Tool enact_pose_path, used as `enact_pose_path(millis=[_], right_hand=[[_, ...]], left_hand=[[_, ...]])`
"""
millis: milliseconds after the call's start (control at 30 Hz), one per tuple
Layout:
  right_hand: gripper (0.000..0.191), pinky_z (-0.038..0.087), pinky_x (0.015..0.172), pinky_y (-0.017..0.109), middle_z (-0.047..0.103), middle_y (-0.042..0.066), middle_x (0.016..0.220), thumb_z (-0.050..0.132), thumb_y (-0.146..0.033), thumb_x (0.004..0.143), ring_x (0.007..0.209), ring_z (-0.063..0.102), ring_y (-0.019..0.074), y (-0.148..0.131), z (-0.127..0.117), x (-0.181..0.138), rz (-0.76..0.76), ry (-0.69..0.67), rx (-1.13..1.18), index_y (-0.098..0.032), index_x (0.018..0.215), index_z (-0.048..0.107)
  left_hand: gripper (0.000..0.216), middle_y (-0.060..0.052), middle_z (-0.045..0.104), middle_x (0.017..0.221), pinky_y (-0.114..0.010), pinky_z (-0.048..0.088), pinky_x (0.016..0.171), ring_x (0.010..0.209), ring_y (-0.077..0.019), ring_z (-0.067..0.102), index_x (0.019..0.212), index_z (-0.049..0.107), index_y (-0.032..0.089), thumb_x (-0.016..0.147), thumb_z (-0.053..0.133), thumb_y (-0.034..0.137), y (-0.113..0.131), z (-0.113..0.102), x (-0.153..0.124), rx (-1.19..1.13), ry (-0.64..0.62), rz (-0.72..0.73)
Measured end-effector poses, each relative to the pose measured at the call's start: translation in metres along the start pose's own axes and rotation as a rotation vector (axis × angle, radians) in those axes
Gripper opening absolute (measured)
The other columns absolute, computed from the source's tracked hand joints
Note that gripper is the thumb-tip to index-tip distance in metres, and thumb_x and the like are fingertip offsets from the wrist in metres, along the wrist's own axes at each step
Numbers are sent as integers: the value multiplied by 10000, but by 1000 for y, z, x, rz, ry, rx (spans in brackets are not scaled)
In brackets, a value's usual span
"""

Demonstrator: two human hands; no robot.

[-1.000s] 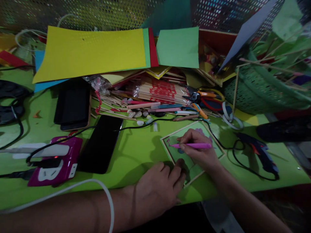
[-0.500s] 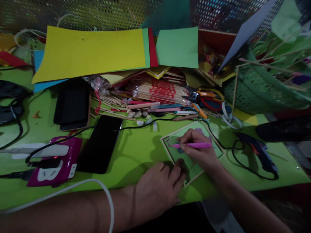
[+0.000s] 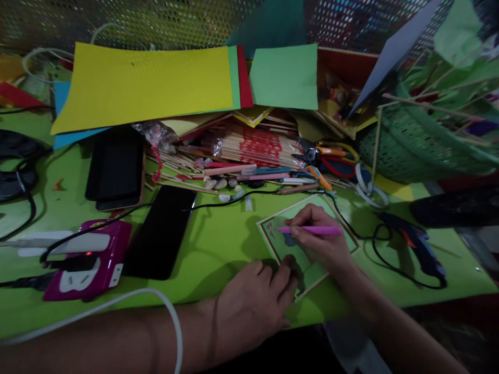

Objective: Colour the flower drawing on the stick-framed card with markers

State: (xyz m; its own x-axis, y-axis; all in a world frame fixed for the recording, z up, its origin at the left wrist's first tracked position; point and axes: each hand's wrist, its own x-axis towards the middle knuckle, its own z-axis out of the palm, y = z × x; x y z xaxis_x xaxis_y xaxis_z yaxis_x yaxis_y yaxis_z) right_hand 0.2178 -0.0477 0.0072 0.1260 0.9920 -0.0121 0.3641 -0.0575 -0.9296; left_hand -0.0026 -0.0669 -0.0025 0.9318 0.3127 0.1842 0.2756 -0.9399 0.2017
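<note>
While the right hand (image 3: 322,244) pinches a thin pink plastic pen (image 3: 319,230), the pen runs side to side, its tip pointing left past the fingers, its back end poking out right. Beneath is a square green paper card (image 3: 284,219) with thin wooden edges. The left hand (image 3: 253,301) rests on the card's near left side; I cannot tell if it grips.

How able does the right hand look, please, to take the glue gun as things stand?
Probably not: the right hand holds the pink pen, though the glue gun lies nearby, past a black cord.
</note>
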Motion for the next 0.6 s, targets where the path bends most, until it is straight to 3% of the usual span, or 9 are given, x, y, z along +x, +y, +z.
enact_pose_path(millis=[200,600], right_hand=[[208,513,598,306,618,1,704,784,-325,812,690,650,197,-6,1,1,-1,-7,-26,-242,731,613],[182,513,608,320,619,6,702,773,-298,803,722,655,212,-6,0,1,7,-10,-25,-242,733,615]], left_hand=[[642,-186,504,1554,-361,430,756,929,-191,627,1441,535,102,1002,561,570,-1,-2,1,11,-52,15],[639,-159,537,1527,-361,425,765,916,-194,620,1427,550,110,983,593,567,0,-2,-1,-3,-34,4]])
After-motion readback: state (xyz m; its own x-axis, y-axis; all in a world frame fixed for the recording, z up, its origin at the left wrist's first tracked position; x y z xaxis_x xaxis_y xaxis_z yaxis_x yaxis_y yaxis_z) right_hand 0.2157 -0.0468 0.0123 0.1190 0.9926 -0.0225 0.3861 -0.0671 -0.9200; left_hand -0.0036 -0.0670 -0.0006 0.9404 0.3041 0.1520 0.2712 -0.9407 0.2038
